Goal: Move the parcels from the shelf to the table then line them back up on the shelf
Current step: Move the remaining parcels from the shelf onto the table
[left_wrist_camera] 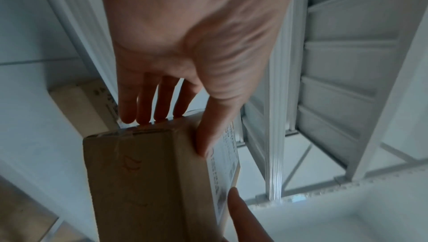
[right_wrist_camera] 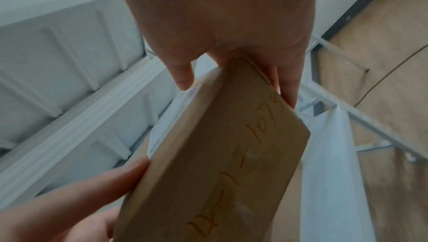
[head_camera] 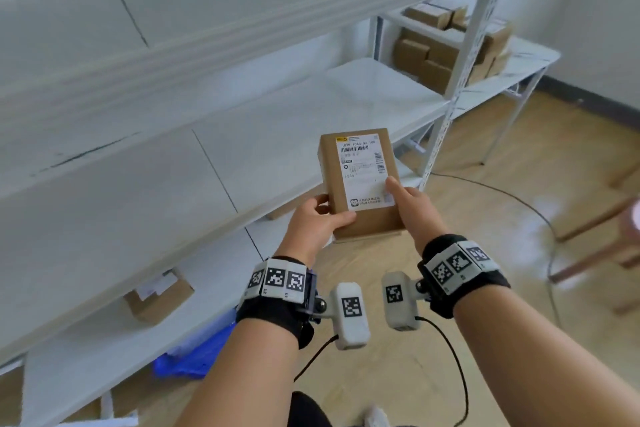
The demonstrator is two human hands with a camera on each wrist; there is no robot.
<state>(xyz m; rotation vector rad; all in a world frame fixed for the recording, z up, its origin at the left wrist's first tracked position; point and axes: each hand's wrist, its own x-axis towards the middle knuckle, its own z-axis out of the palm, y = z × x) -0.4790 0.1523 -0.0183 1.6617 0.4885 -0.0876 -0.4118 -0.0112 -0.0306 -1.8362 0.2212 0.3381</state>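
Note:
A brown cardboard parcel with a white shipping label on top is held in the air in front of the white shelf. My left hand grips its near left corner, thumb on the top face and fingers underneath. My right hand grips the near right side, thumb on the label. The left wrist view shows the parcel's side with my left hand round its end. In the right wrist view the parcel's brown side bears orange handwriting, and my right hand pinches its end.
Another small parcel lies on the lower shelf at left. Several brown boxes stand stacked on a far shelf unit at the right. A white table stands beyond the shelf post. A blue bag lies on the wooden floor.

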